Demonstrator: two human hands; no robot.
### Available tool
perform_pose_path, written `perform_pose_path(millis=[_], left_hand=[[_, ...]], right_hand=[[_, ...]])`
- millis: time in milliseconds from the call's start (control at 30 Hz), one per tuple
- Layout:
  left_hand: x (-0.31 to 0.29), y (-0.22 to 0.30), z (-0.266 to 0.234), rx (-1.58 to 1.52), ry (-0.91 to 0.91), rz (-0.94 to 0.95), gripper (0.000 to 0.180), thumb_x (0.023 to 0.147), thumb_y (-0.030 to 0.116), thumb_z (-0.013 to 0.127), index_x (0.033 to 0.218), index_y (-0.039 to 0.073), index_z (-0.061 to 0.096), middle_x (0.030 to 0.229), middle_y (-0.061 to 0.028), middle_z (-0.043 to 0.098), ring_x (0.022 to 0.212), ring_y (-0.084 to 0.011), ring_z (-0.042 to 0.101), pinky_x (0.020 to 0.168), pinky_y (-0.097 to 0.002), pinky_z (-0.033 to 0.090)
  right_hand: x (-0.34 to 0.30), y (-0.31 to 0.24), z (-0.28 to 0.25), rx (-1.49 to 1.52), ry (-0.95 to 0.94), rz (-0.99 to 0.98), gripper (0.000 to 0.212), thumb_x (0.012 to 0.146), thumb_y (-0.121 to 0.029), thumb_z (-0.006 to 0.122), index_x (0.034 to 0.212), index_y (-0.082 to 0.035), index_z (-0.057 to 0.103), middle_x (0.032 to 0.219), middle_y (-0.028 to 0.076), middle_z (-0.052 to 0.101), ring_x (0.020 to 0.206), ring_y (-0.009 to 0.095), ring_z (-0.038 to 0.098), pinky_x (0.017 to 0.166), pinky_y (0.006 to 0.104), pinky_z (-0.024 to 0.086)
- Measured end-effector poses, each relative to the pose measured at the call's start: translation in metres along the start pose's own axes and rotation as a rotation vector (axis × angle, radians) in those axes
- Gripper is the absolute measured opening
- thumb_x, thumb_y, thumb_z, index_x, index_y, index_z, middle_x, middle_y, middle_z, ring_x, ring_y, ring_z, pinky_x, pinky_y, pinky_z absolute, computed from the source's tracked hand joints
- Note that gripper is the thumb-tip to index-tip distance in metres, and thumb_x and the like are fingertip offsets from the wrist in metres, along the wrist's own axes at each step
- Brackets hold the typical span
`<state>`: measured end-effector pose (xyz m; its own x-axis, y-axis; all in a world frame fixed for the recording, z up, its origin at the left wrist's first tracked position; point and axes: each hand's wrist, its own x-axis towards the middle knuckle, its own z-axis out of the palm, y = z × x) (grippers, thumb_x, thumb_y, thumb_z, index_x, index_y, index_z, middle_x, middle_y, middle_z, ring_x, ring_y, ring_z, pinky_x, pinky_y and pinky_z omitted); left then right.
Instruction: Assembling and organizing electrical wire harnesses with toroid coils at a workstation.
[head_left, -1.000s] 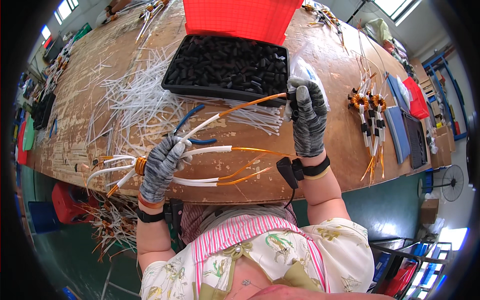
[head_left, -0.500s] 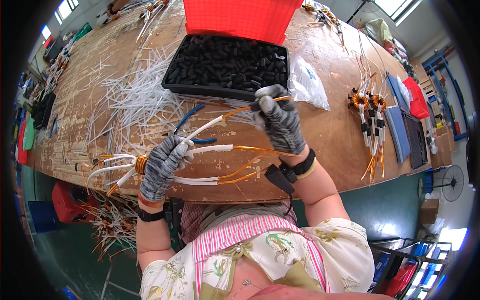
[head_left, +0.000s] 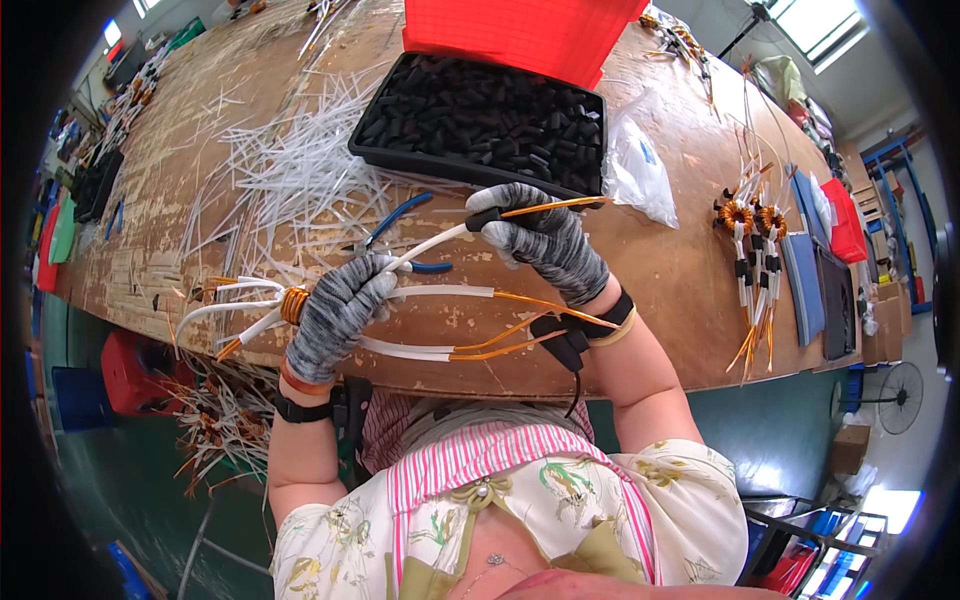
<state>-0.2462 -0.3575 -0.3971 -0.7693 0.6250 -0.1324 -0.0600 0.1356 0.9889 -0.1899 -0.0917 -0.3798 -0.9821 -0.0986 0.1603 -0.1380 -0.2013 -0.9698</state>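
Note:
My left hand (head_left: 342, 308), in a grey knit glove with pale fingertips, is closed around a copper-wound toroidal coil (head_left: 293, 304) and its leads. White-sleeved leads (head_left: 445, 291) with bare copper ends stretch to the right, and shorter ones stick out to the left. My right hand (head_left: 545, 238), gloved alike, pinches a short black sleeve (head_left: 484, 219) on the uppermost lead. That sleeve sits at the end of the white tubing (head_left: 430, 243), and the copper tip (head_left: 556, 207) points out past my fingers. Blue-handled pliers (head_left: 400, 217) lie on the table behind my hands.
A black tray (head_left: 375, 158) full of black sleeves stands ahead, its red bin (head_left: 525, 35) behind. White tubes (head_left: 300, 140) lie left of it, a plastic bag (head_left: 640, 165) right. Finished coils (head_left: 755, 225) rest on the wooden table (head_left: 680, 290). Wire bundles (head_left: 230, 425) hang below left.
My right hand has moved left along the upper lead, bringing the black sleeve against the white tubing. More copper now shows beyond it. The left hand keeps its grip on the coil.

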Motion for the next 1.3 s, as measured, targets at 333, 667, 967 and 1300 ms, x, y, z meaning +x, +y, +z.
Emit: perform_pose_path(millis=[333,667,967,1300], left_hand=[[-0.003,0.010,-0.002,-0.027,-0.031,-0.053,0.026,0.090,0.017,0.058,0.111,0.002,0.062,0.092,-0.0021,0.066,0.073,-0.0053,0.058,0.061,-0.0187,0.047],[0.000,-0.013,-0.006,0.174,0.010,0.123,0.026,0.089,0.015,0.059,0.112,0.002,0.061,0.095,-0.0023,0.064,0.077,-0.0049,0.057,0.065,-0.0193,0.047],[0.003,-0.007,-0.006,-0.083,-0.106,0.089,0.045,0.086,0.011,0.055,0.129,0.003,0.043,0.115,-0.0030,0.056,0.101,-0.0091,0.053,0.083,-0.0218,0.044],[0.005,0.000,0.000,0.018,-0.031,0.149,0.038,0.089,0.013,0.057,0.124,0.001,0.050,0.105,-0.0019,0.060,0.087,-0.0069,0.055,0.077,-0.0205,0.045]], right_hand=[[0.014,0.006,0.008,0.115,-0.055,0.040,0.023,0.083,-0.012,0.068,0.104,-0.004,0.061,0.089,-0.001,0.064,0.071,0.004,0.054,0.061,0.0191,0.045],[0.023,0.053,0.034,0.008,-0.240,0.009,0.022,0.082,-0.006,0.068,0.103,-0.003,0.062,0.097,0.003,0.065,0.089,0.011,0.058,0.080,0.0258,0.048],[0.025,0.074,0.059,0.291,-0.211,0.077,0.024,0.081,-0.001,0.066,0.104,-0.003,0.060,0.106,0.003,0.062,0.099,0.013,0.057,0.086,0.0257,0.048],[-0.001,0.082,0.049,0.312,-0.079,0.081,0.040,0.081,0.003,0.065,0.118,-0.005,0.053,0.107,0.002,0.060,0.097,0.010,0.056,0.085,0.0242,0.048]])
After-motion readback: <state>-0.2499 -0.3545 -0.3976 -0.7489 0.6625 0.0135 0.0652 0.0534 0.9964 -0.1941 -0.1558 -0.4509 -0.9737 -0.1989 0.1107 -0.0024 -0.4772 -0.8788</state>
